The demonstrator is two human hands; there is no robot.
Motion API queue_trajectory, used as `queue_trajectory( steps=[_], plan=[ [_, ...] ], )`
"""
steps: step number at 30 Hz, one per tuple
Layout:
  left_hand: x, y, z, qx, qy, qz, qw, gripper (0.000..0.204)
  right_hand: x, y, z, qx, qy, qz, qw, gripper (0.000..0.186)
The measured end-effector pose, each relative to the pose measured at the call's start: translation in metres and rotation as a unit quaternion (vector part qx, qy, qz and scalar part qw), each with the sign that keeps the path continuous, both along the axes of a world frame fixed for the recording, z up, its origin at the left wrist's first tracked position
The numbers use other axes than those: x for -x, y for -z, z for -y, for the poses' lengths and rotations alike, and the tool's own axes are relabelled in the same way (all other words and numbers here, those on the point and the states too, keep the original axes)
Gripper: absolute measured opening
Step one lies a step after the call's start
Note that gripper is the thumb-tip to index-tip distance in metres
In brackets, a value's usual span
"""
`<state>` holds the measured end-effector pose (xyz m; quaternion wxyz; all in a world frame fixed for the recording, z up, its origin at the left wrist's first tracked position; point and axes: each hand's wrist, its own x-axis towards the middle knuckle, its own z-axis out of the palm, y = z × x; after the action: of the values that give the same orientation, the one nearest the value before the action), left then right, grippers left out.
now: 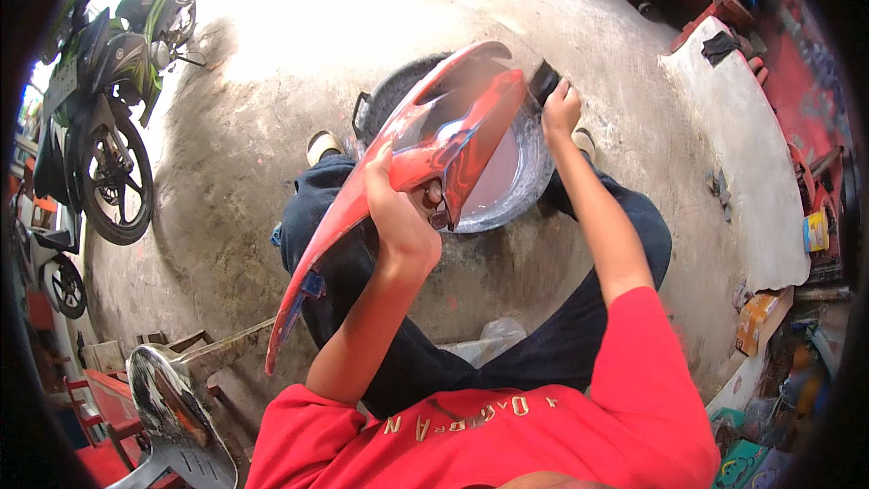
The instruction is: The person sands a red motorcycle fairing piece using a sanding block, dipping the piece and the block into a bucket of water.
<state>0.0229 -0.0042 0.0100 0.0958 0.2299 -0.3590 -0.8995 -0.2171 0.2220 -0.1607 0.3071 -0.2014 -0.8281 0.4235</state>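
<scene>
My left hand (pixel 403 231) is closed around the edge of a long, curved motorcycle body panel (pixel 484 127). The panel is red with grey, blue and whitish patches and looks wet. It slants across my lap, its upper end above a round dark basin (pixel 540 167) holding cloudy pinkish liquid. To the right of that end, my right hand (pixel 561 113) pinches a small black piece (pixel 543 81) that looks like sandpaper. From here I cannot tell whether the black piece touches the panel. Part of the basin is hidden behind the panel.
The basin stands on the concrete floor between my feet. Parked motorcycles (pixel 113 145) line the left. A chair (pixel 186 407) stands at lower left. On the right lie a whitish slab (pixel 738 163), a cardboard box (pixel 760 321) and assorted parts.
</scene>
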Motion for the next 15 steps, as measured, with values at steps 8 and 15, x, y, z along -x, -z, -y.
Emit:
queue_trajectory(
  steps=[8, 15],
  plan=[
    [-0.001, 0.003, 0.006, 0.012, 0.007, -0.025, 1.0, 0.043, -0.053, 0.175, 0.054, -0.142, -0.335, 0.194, 0.911, 0.039],
    [-0.002, -0.004, 0.01, 0.026, 0.02, 0.001, 0.999, 0.053, -0.087, 0.236, 0.085, -0.214, -0.478, 0.448, 0.724, 0.034]
  ],
)
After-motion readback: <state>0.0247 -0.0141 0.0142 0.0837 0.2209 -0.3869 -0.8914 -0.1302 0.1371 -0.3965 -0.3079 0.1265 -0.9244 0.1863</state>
